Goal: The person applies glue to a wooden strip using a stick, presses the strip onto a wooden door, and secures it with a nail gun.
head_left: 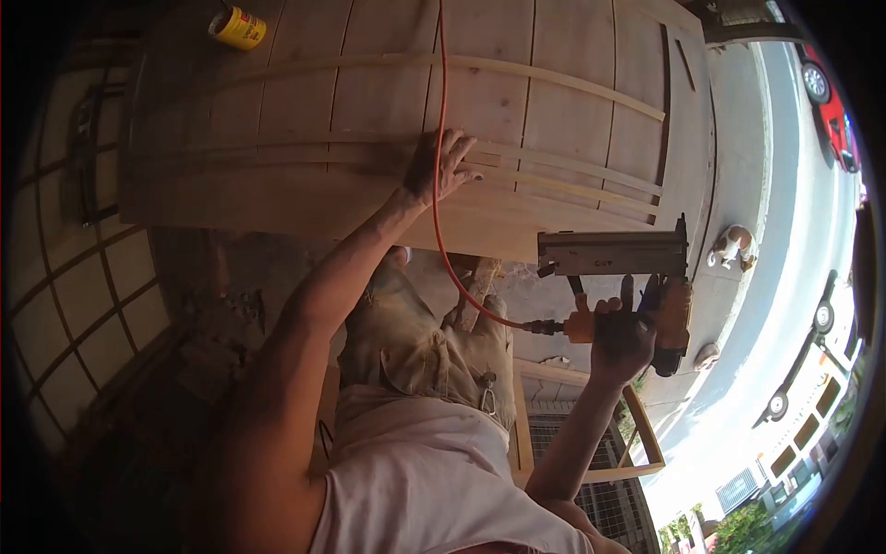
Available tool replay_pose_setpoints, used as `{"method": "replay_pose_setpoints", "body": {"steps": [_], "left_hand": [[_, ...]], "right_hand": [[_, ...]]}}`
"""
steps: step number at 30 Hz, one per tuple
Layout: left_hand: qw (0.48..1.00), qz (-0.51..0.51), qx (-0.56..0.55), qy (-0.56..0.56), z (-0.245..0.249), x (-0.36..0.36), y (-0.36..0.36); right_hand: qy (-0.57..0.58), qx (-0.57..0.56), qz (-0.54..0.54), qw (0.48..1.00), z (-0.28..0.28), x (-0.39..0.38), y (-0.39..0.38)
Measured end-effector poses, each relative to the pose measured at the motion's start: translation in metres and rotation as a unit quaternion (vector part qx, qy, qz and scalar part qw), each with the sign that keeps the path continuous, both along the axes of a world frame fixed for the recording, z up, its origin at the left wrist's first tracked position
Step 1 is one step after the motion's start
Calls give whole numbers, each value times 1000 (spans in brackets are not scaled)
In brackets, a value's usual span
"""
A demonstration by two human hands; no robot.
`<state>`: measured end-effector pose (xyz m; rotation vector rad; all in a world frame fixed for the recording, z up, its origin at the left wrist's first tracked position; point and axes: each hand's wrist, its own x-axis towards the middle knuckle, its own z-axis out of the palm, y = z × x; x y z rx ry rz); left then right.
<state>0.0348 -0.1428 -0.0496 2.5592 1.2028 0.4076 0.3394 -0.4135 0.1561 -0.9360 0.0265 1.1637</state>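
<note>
My left hand (445, 168) rests flat on thin wooden strips (572, 175) that run across a large panel of wooden boards (480, 97). Its fingers are spread and hold nothing. In my right hand (623, 343) is a nail gun (614, 254), gripped by its orange and black handle and held beside the near edge of the panel. A red air hose (445, 231) runs from the gun's handle, curves up past my left hand and crosses the panel.
A yellow can (238, 30) sits on the panel's far left. A wooden frame (637, 434) stands low by my right arm. Beyond the right side are pavement, a pale animal (734, 246), a red car (835, 125) and a white van (803, 406). A paned window (88, 305) is at left.
</note>
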Motion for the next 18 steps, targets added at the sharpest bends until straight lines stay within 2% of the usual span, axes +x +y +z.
{"method": "replay_pose_setpoints", "body": {"steps": [1, 3, 4, 7, 8, 11, 14, 17, 18], "left_hand": [[1000, 5, 12, 5, -1, 1, 0], [1000, -8, 17, 0, -2, -3, 1], [1000, -15, 25, -5, -6, -4, 1], [999, -20, 36, 11, -17, -2, -2], [999, -20, 35, 20, -23, -4, -2], [998, -30, 44, 16, -20, -7, 1], [997, -16, 13, -73, -23, -10, 5], [995, -11, -19, -93, -25, -11, 8], [989, -16, -55, -136, -29, -10, 8]], "right_hand": [[-34, -37, 4, 999, 2, -7, 5], [-45, -20, 61, 997, -7, -5, 10], [-67, -70, -2, 995, 15, -30, 38], [-29, -79, 113, 990, 16, -33, 47], [-58, -118, 118, 984, 22, -38, 55], [-214, -244, 123, 938, 18, -57, 64], [-325, -302, 183, 877, 38, -98, 96], [-359, -375, 235, 822, 18, -126, 104], [-353, -394, 245, 812, 0, -129, 99]]}}
